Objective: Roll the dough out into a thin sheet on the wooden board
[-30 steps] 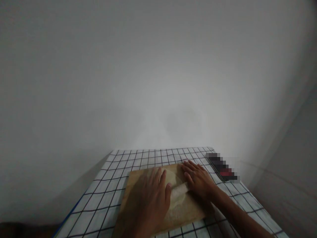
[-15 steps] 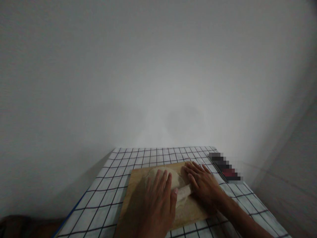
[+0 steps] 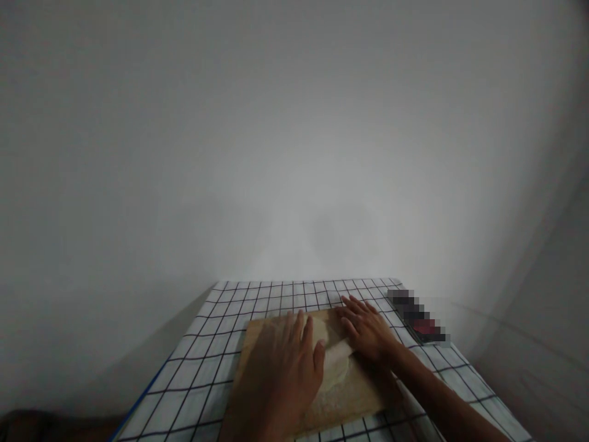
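Note:
A pale rolling pin (image 3: 337,350) lies across a flat sheet of dough (image 3: 339,371) on a wooden board (image 3: 363,393). My left hand (image 3: 297,368) is over the pin's left part, fingers stretched forward and thumb apart. At the pin's right end, my right hand (image 3: 365,328) lies flat with its fingers extended and slightly spread. Both palms hide the ends of the pin, and neither hand's fingers wrap around it. Flour dusts the board near the dough's front edge, and part of the dough is hidden behind my left hand.
Beneath the board is a white cloth with a dark grid (image 3: 197,368) covering the table. A blurred-out flat object (image 3: 416,319) sits along the table's right edge. A pale wall (image 3: 294,153) rises directly behind the table.
Both hands have shifted slightly forward over the board together with the rolling pin, and more dough shows on the near side of the pin. The view has tilted a little.

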Action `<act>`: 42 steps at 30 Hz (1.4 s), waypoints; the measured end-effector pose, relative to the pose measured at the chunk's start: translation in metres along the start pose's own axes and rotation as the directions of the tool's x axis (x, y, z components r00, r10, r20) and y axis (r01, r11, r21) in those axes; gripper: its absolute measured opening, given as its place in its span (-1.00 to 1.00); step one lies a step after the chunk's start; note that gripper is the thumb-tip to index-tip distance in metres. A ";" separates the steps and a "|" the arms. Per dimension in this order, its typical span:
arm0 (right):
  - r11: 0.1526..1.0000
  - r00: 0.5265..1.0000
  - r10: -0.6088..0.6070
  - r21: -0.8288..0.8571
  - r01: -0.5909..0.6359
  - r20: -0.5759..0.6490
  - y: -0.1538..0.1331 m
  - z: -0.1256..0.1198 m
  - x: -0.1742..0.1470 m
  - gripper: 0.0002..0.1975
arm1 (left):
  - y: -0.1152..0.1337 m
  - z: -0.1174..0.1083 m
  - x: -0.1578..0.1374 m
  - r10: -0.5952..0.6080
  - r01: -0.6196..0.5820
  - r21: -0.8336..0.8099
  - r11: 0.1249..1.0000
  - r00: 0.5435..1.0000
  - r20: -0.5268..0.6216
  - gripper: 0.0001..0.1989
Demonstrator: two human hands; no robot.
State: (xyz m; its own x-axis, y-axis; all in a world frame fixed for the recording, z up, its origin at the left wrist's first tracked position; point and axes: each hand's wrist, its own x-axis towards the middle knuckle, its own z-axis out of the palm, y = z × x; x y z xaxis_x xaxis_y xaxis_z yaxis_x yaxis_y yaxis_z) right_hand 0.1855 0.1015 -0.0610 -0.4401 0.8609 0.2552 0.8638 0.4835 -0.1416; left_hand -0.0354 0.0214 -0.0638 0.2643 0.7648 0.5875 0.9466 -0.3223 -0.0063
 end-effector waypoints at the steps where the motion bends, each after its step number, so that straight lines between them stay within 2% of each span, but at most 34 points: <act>1: 1.000 1.000 -0.007 -0.006 0.007 -0.019 0.000 -0.001 -0.010 -0.49 | 0.005 0.003 -0.004 0.001 -0.001 0.011 1.000 1.000 -0.004 -0.54; 8: 0.991 0.989 -0.120 0.055 0.125 -0.086 -0.001 -0.008 -0.064 -0.46 | 0.030 0.006 -0.034 0.089 -0.082 0.082 0.993 0.993 -0.081 -0.44; 12: 0.990 0.981 -0.106 0.078 0.120 -0.161 -0.008 -0.010 -0.079 -0.51 | 0.033 0.013 -0.048 0.173 -0.161 0.095 0.982 0.976 -0.130 -0.46; 14: 0.992 0.981 -0.086 0.075 0.100 -0.172 -0.011 -0.011 -0.079 -0.53 | 0.032 0.019 -0.051 0.165 -0.160 0.054 0.986 0.980 -0.111 -0.48; 17: 0.995 0.986 -0.045 0.080 0.058 -0.161 -0.013 -0.011 -0.065 -0.53 | 0.030 0.023 -0.048 0.035 -0.034 -0.028 0.999 0.999 0.037 -0.58; 19: 0.994 0.988 -0.028 0.102 0.043 -0.149 -0.012 -0.012 -0.045 -0.53 | 0.028 0.021 -0.044 -0.061 0.067 -0.038 0.997 0.991 0.122 -0.65; 22: 0.992 0.994 -0.046 0.111 0.057 -0.094 -0.009 -0.013 -0.006 -0.50 | 0.024 0.017 -0.034 -0.096 0.103 -0.036 0.994 0.982 0.161 -0.64; 24: 0.993 0.996 -0.086 0.079 0.086 -0.004 -0.008 -0.014 0.022 -0.43 | 0.019 0.017 -0.026 -0.112 0.116 -0.013 0.993 0.980 0.163 -0.59; 26: 0.988 0.991 -0.135 0.078 0.133 0.017 -0.009 -0.013 0.047 -0.38 | 0.015 0.019 -0.018 -0.137 0.134 0.033 0.990 0.982 0.133 -0.57; 30: 0.967 0.969 -0.244 0.085 0.240 0.041 -0.014 -0.006 0.081 -0.42 | 0.007 0.029 -0.007 -0.115 0.115 0.126 0.985 0.993 -0.012 -0.58; 33: 0.958 0.960 -0.277 0.093 0.271 0.052 -0.019 0.001 0.094 -0.49 | 0.000 0.033 -0.003 -0.086 0.095 0.167 0.981 0.995 -0.060 -0.57; 38: 0.959 0.963 -0.265 0.120 0.257 0.056 -0.017 0.009 0.098 -0.51 | -0.007 0.031 -0.001 -0.063 0.059 0.157 0.986 0.998 0.021 -0.52; 42: 0.960 0.964 -0.256 0.138 0.245 0.072 -0.007 0.009 0.088 -0.50 | 0.001 0.033 -0.002 -0.084 0.075 0.118 0.990 0.994 0.074 -0.45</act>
State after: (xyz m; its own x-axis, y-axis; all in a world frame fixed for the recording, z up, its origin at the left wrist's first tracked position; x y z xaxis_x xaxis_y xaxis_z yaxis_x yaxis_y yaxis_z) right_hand 0.1385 0.1750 -0.0461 -0.6634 0.7173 0.2131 0.6873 0.6967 -0.2053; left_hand -0.0289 0.0383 -0.0915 0.1965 0.8285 0.5244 0.9790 -0.1956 -0.0577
